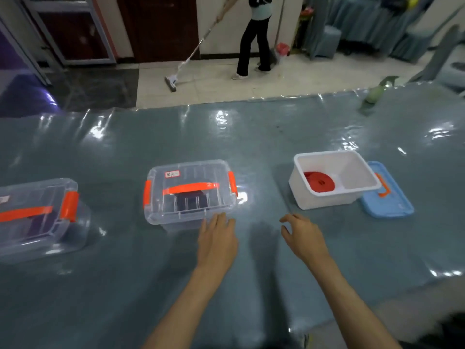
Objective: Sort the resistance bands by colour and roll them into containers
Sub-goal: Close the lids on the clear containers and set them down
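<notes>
Glossy grey sheeting covers the bench. Relative to the open white tub, the rolled red band lies inside, its blue lid just beyond; the empty right hand, grip loosely apart, is nearer than the flat, open left hand.

Even, moderately bright indoor light is falling from overhead. White glare patches are breaking up across the glossy plastic table cover, strongest along its far edge and beside the middle clear box. Soft double shadows are trailing toward the camera beneath the left hand and right hand. Wide-angle distortion is bending the table edge and the doorframes. Slight softness is blurring the green object and the frame corners.
</notes>
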### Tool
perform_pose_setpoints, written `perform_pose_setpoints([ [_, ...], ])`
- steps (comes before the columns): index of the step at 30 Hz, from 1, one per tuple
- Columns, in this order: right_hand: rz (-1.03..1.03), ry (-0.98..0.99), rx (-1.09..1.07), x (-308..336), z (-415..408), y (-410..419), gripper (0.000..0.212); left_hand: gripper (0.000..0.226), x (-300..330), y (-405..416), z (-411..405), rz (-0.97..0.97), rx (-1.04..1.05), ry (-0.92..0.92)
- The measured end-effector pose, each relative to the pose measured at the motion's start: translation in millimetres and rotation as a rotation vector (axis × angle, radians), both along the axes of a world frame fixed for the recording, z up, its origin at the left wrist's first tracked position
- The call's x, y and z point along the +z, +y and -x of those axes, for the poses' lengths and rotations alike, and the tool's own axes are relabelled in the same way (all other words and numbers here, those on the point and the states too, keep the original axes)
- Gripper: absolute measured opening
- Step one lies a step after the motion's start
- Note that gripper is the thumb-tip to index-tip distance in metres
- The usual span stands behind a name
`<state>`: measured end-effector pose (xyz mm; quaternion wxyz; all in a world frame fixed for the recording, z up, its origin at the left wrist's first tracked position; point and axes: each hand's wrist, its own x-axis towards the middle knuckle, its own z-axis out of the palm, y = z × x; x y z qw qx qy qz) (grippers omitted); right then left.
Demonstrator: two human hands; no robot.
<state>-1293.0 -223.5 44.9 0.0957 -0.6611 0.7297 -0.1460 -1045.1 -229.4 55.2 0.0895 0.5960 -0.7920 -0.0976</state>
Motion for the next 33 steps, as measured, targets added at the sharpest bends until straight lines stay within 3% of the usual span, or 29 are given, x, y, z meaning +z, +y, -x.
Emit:
perform_pose_setpoints([
  [3, 0.0, -0.003, -0.007, -12.7, 60.3, 1.4, 0.017, 0.044, -4.2, 0.5, 60.8, 0.015, -0.008, 0.024],
  [8, -0.082, -0.023, 0.036, -23.0, 166.6, -9.2, 0.017, 0.035, -16.7, -7.0, 165.2, 0.021, 0.0, -0.017],
  [14, -0.15, -0.102, -0.008, -34.7, 281.6, -22.1, 0.025, 0.051, -16.4, -24.2, 267.7, 0.0, 0.043, -0.017],
  [16, -0.168, -0.171, -0.041, -42.8, 315.5, -28.0, 0.024, 0.068, -17.0, -30.7, 291.8, -0.013, 0.058, -0.011],
  [18, -0.188, -0.214, -0.075, -49.8, 345.2, -36.1, 0.022, 0.081, -16.4, -37.2, 309.6, -0.05, 0.066, -0.026],
  [24, -0.239, -0.362, -0.216, -72.5, 411.2, -60.8, 0.026, 0.091, -34.9, -36.9, 341.0, -0.242, 0.152, -0.12],
  [29, -0.235, -0.462, -0.412, -89.8, 447.9, -86.3, 0.046, 0.096, -47.1, -30.8, 338.3, -0.244, 0.225, 0.044],
  [33, -0.262, -0.376, -0.544, -100.4, 463.5, -111.2, 0.06, 0.112, -55.1, -28.8, 338.8, -0.234, 0.232, 0.094],
])
